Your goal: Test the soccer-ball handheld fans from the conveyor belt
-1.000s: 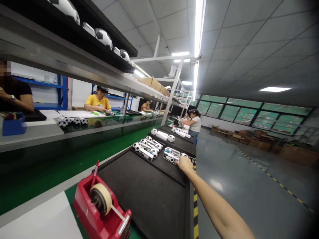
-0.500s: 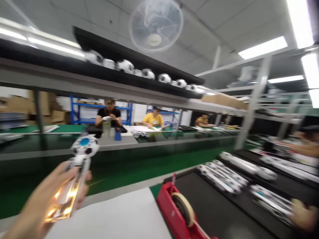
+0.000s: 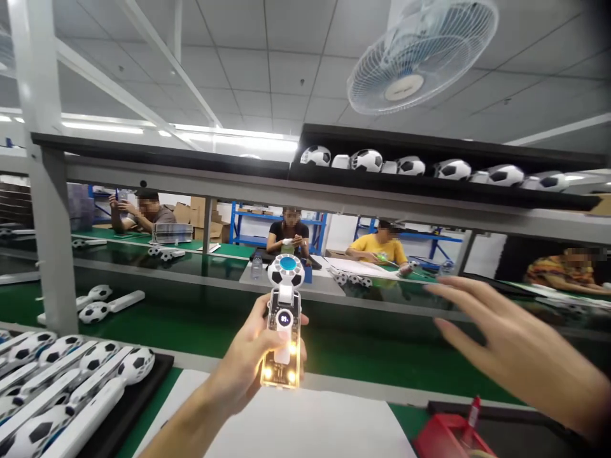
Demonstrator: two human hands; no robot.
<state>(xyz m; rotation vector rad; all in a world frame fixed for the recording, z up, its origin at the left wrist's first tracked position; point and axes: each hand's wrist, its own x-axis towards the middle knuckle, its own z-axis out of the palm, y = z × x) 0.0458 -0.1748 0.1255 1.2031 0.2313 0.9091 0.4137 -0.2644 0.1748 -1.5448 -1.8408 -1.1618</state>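
Note:
Upright in my left hand (image 3: pixel 252 353) is a small handheld device (image 3: pixel 285 318) with a football-patterned head and a blue disc on it. My fingers wrap its clear body, the thumb lying across the front. A round display reads about 89, and warm lights glow near the bottom. My right hand (image 3: pixel 501 343) is raised at the right, slightly blurred, with its fingers stretched out and holding nothing. Below that hand are a red tape dispenser (image 3: pixel 446 436) and a red marker (image 3: pixel 472 413). A white sheet (image 3: pixel 329 420) lies beneath the device.
A black tray (image 3: pixel 162 369) at left carries several white football-headed devices (image 3: pixel 95 356). More devices (image 3: pixel 98 310) lie on the green belt (image 3: pixel 191 331). Football-headed pieces (image 3: pixel 366 160) line the overhead shelf (image 3: pixel 214 168). Several people sit across the line; a fan (image 3: pixel 415 70) hangs above.
The view has swung left. The lit device has come to mid-view, its front now facing me. My right hand, seen low beside the tray at the right edge before, is raised with its fingers spread.

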